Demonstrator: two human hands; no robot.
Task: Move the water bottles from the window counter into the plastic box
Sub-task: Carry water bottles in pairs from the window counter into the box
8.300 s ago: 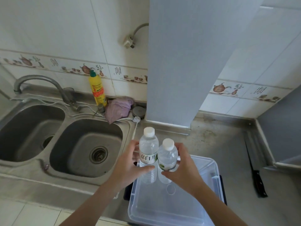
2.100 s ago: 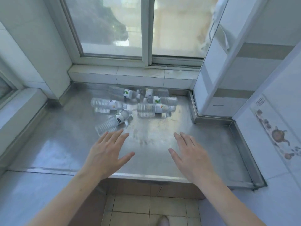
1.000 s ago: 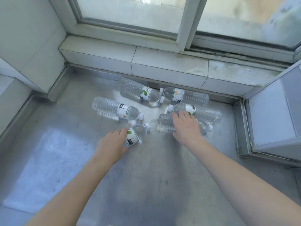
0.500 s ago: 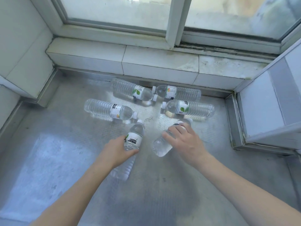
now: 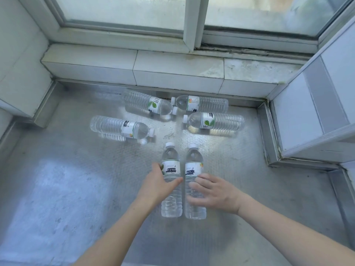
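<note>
At the middle of the steel window counter (image 5: 57,189), the left hand (image 5: 155,187) grips one upright bottle (image 5: 171,166) and the right hand (image 5: 215,192) grips its twin (image 5: 194,167) just beside it, while four more bottles (image 5: 213,121) lie toward the back edge.

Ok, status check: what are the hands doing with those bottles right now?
Left hand grips one bottle; right hand grips its neighbour. Four more bottles lie on the counter. Nothing in the way.
</note>
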